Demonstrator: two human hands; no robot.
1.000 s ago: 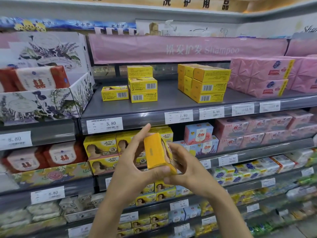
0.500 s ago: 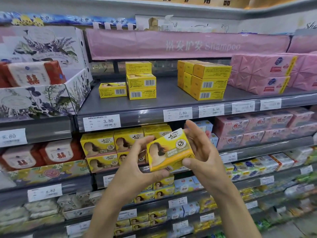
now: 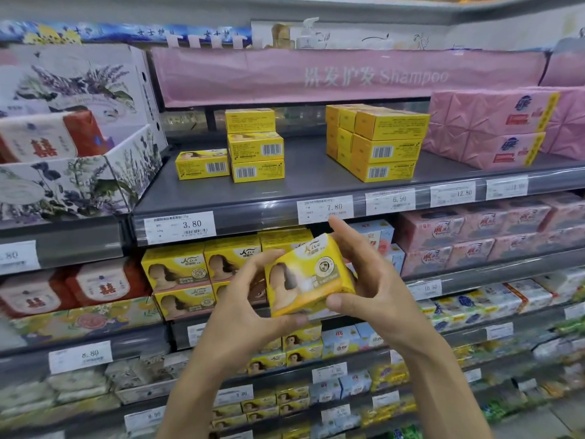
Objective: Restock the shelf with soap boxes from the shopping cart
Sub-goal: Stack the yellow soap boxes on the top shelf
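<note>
I hold a yellow soap box [image 3: 308, 277] in front of the shelves, its printed face toward me. My left hand [image 3: 243, 302] grips its left and bottom edges, thumb under the box. My right hand [image 3: 370, 280] grips its right side, fingers behind it and thumb on the lower right corner. Above, the grey shelf [image 3: 310, 185] carries a small stack of matching yellow boxes [image 3: 254, 147], a single one [image 3: 202, 164] to its left and a bigger block of them [image 3: 376, 141] to the right. The shopping cart is out of view.
More yellow boxes [image 3: 190, 277] fill the shelf below, behind my hands. Pink packs [image 3: 493, 128] sit at the right of the upper shelf. A floral carton [image 3: 72, 172] with red-and-white packs stands at the left. Price tags [image 3: 180, 225] line the shelf edges.
The box has been turned from edge-on until its printed face points at me. Both hands shifted their hold around it and stay at about the same height.
</note>
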